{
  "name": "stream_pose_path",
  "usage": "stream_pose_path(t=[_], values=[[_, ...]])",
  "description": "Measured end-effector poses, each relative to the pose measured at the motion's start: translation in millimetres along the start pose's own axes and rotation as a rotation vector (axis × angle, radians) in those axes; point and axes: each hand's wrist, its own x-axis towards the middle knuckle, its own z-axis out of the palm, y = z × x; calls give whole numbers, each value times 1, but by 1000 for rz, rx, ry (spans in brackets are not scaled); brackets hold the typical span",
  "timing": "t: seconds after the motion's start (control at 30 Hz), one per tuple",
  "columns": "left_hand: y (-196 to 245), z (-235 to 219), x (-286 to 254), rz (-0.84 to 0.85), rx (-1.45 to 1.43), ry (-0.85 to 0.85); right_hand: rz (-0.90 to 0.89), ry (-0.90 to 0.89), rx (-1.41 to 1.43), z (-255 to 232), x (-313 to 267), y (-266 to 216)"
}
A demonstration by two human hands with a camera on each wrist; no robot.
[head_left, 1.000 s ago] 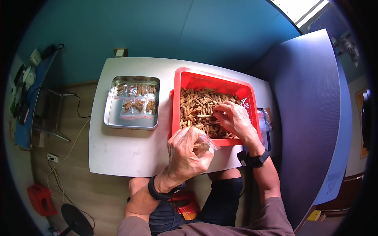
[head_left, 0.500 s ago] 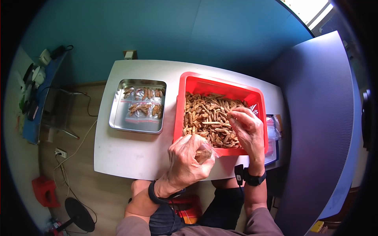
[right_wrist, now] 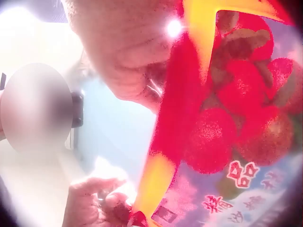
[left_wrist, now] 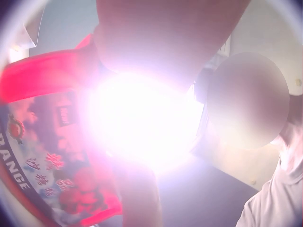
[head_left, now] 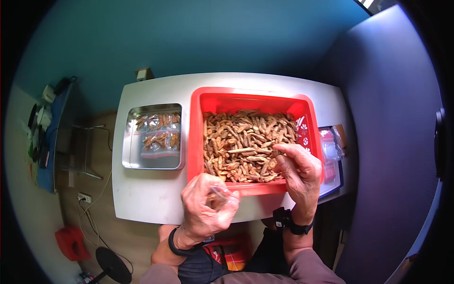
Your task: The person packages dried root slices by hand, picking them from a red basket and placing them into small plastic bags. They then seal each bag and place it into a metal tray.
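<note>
In the head view a red basket point(head_left: 250, 190) holds a heap of dried brown root pieces point(head_left: 241, 142). The left hand point(head_left: 205, 208), at the basket's near left corner, grips a small clear bag point(head_left: 218, 195) with brown pieces inside. Over the near right part of the heap is the right hand point(head_left: 302, 177), thumb and forefinger close together around what looks like a small brown piece. A metal tin point(head_left: 152, 162) on the left holds several filled clear bags point(head_left: 161, 141). Glare hides most of the left wrist view.
The basket stands on a white table point(head_left: 149, 194). To its right lies a blue tray point(head_left: 333, 185) with clear bags. A grey-blue partition point(head_left: 388, 132) rises at the right. On the floor at left are a red object point(head_left: 72, 243) and a black round one point(head_left: 113, 265).
The right hand has moved from over the middle of the heap toward its near right side. The left hand keeps hold of the bag. The head view has shifted.
</note>
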Motion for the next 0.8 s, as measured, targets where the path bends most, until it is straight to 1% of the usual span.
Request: stream_pose_path(t=[0.03,0.1,0.13,0.17,0.2,0.23,0.27,0.3,0.33,0.4,0.43,0.5,0.53,0.57,0.63,0.7,0.77,0.8], values=[[3,1,0,-26,-6,13,6,14,-3,-2,-1,1],[5,2,2,-10,5,10,61,35,22,-4,-1,3],[7,3,3,-40,-28,14,2,66,47,-2,0,8],[8,3,4,-69,-62,20,-1,74,51,-2,2,10],[17,3,6,-167,-121,4,-138,98,-38,-3,5,12],[18,4,7,-164,-120,3,-274,120,-127,-3,6,12],[20,5,8,-205,-179,-15,-219,97,-99,-4,5,8],[21,6,10,-245,-239,-34,-221,102,-99,-6,2,7],[21,8,13,-240,-238,-36,-137,92,-50,-7,0,7],[22,12,19,-265,-284,-95,28,66,50,-7,-3,5],[24,15,23,-261,-282,-95,24,69,52,-7,-4,4],[26,20,30,-238,-235,-137,18,68,206,-5,-6,3],[22,24,32,-179,-218,-137,-48,19,163,-7,-6,6],[22,27,34,-178,-218,-137,-49,20,163,-6,-7,5],[21,31,37,-183,-225,-138,78,-17,290,0,-10,0],[22,33,40,-159,-195,-153,78,-38,290,2,-11,-1],[23,35,41,-201,-260,-172,50,-53,314,3,-11,-2],[22,35,42,-202,-262,-175,0,-110,241,-1,-11,2]])
